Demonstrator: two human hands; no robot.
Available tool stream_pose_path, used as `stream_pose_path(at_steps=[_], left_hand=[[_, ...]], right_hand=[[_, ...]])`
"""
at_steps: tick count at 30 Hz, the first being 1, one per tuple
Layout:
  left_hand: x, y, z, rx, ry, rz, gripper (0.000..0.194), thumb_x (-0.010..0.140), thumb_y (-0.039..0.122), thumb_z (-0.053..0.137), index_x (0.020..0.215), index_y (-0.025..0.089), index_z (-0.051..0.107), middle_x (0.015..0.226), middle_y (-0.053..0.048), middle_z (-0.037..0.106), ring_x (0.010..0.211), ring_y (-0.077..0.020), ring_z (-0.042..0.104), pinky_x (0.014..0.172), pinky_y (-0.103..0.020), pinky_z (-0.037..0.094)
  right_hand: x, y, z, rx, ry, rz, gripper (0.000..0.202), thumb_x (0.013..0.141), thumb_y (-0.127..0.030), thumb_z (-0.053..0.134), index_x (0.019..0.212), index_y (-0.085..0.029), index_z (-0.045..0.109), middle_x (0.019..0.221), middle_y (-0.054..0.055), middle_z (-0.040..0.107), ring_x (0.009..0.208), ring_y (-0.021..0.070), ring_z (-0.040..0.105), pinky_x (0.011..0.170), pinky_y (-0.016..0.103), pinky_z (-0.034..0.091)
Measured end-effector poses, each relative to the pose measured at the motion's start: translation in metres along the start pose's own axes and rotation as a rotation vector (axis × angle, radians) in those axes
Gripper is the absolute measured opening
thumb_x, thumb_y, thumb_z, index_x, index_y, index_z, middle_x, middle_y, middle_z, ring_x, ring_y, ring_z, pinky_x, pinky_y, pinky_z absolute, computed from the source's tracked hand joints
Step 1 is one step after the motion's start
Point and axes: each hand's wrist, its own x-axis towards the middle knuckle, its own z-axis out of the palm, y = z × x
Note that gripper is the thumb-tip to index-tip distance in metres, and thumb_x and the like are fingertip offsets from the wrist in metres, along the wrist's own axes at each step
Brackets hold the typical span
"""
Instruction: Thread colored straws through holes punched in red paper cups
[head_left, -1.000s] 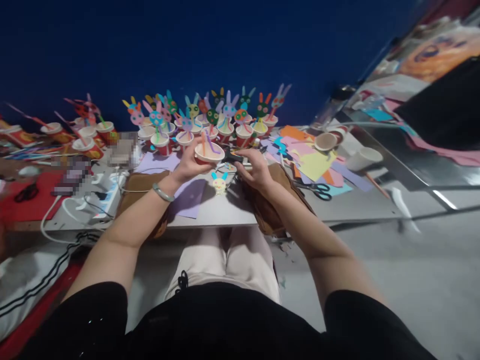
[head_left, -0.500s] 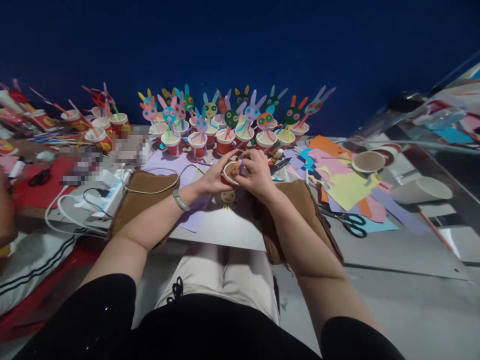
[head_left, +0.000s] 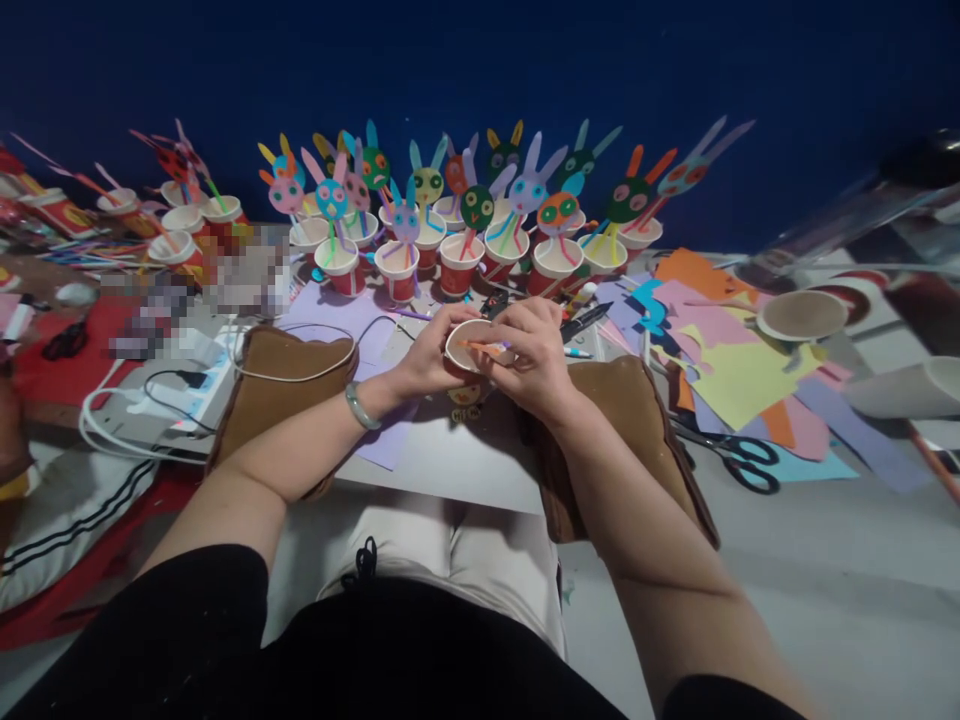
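Wrapped round the side of a paper cup [head_left: 463,352] is my left hand [head_left: 433,355], with a bangle on its wrist. The cup is tilted so that its pale inside faces me. At the cup's right rim, my right hand [head_left: 531,358] pinches a small orange and purple strip [head_left: 491,348]; its far end lies over the cup's mouth. My fingers cover part of the strip, so its full shape is hidden. Just behind stand several red paper cups [head_left: 461,270] carrying paper rabbit heads [head_left: 478,207].
Brown cushions [head_left: 285,400] lie under both forearms. Black-handled scissors [head_left: 750,465] and coloured paper scraps [head_left: 735,370] are on the right. A white power strip [head_left: 199,385] with cables sits left. At the far left edge a person's arm [head_left: 11,430] shows.
My right hand has turned and drawn slightly right, showing more of the orange strip over the cup. My left hand still grips the cup. The camera view has shifted a little.
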Motion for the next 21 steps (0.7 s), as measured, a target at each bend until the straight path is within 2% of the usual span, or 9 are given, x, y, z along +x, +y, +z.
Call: stream_pose_path(at_steps=[2, 4, 12, 17, 21], left_hand=[[0.001, 0.003, -0.002, 0.021, 0.013, 0.022, 0.065, 0.076, 0.058, 0.086, 0.122, 0.024, 0.056, 0.124, -0.01, 0.063, 0.118, -0.0271, 0.066, 0.102, -0.043, 0.054], [0.002, 0.005, -0.004, 0.026, 0.009, -0.005, 0.063, 0.076, 0.061, 0.085, 0.119, 0.023, 0.058, 0.12, -0.01, 0.065, 0.115, -0.0269, 0.067, 0.101, -0.044, 0.054], [-0.004, 0.001, 0.0, -0.101, -0.001, -0.127, 0.076, 0.076, 0.066, 0.083, 0.135, 0.027, 0.058, 0.136, -0.011, 0.066, 0.128, -0.03, 0.066, 0.114, -0.049, 0.051], [-0.008, -0.001, 0.003, -0.12, 0.02, -0.127, 0.076, 0.078, 0.062, 0.084, 0.138, 0.027, 0.053, 0.137, -0.011, 0.066, 0.125, -0.028, 0.069, 0.109, -0.045, 0.055], [-0.009, 0.001, 0.0, -0.091, 0.018, -0.096, 0.08, 0.075, 0.064, 0.085, 0.138, 0.028, 0.051, 0.136, -0.011, 0.065, 0.124, -0.0289, 0.069, 0.107, -0.045, 0.057]], right_hand=[[0.0, -0.001, 0.0, 0.016, -0.021, 0.012, 0.024, 0.097, -0.044, 0.059, 0.095, -0.03, 0.078, 0.09, 0.005, 0.07, 0.097, 0.0275, 0.056, 0.099, 0.053, 0.039], [0.0, -0.001, 0.001, 0.025, -0.027, 0.045, 0.028, 0.098, -0.049, 0.058, 0.095, -0.03, 0.078, 0.09, 0.005, 0.072, 0.097, 0.0273, 0.057, 0.102, 0.054, 0.038], [-0.002, 0.003, 0.017, 0.094, 0.03, 0.165, 0.027, 0.094, -0.052, 0.06, 0.093, -0.029, 0.075, 0.096, 0.004, 0.069, 0.104, 0.0278, 0.063, 0.119, 0.058, 0.032], [-0.002, 0.0, 0.019, 0.102, 0.07, 0.139, 0.03, 0.099, -0.054, 0.056, 0.092, -0.028, 0.07, 0.09, 0.003, 0.069, 0.102, 0.027, 0.064, 0.119, 0.059, 0.033], [-0.001, -0.007, 0.017, 0.158, 0.092, 0.197, 0.03, 0.098, -0.057, 0.06, 0.092, -0.028, 0.067, 0.094, 0.003, 0.071, 0.101, 0.0259, 0.066, 0.119, 0.058, 0.035]])
